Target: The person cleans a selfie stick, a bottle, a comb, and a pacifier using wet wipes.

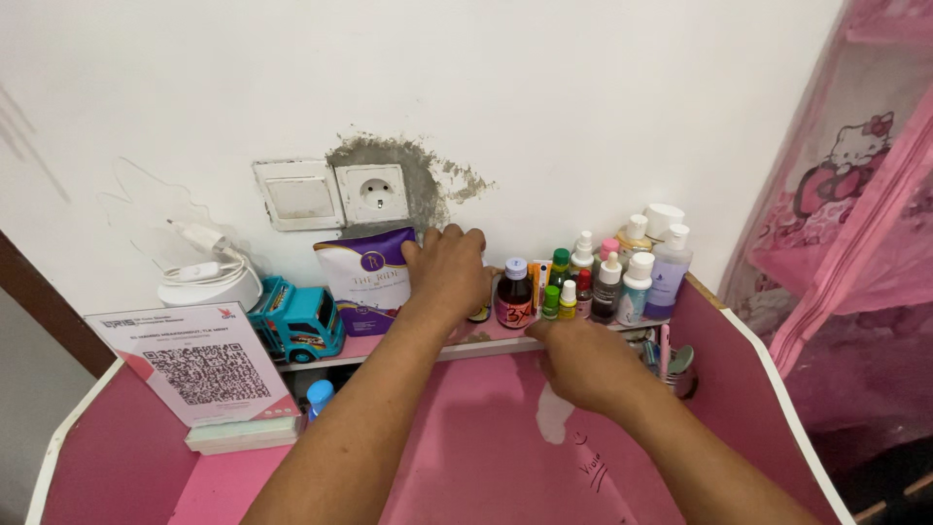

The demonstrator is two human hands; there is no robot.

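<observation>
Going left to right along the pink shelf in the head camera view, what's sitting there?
White round appliance with coiled cord → blue toy truck → purple-and-white pouch → left hand touching the pouch → brown bottle → small green and yellow dropper bottles → white-capped clear bottles. The right hand rests at the shelf's front edge.

- You can see a blue and teal toy truck (296,321) on the pink shelf (408,348).
- A white round gadget with a coiled white cord (209,279) sits left of it.
- A white card with a black square code (199,369) leans on the left.
- A white wall socket (372,193) and a white switch (297,196) are above.
- A pink cartoon-cat curtain (855,194) hangs on the right.
</observation>
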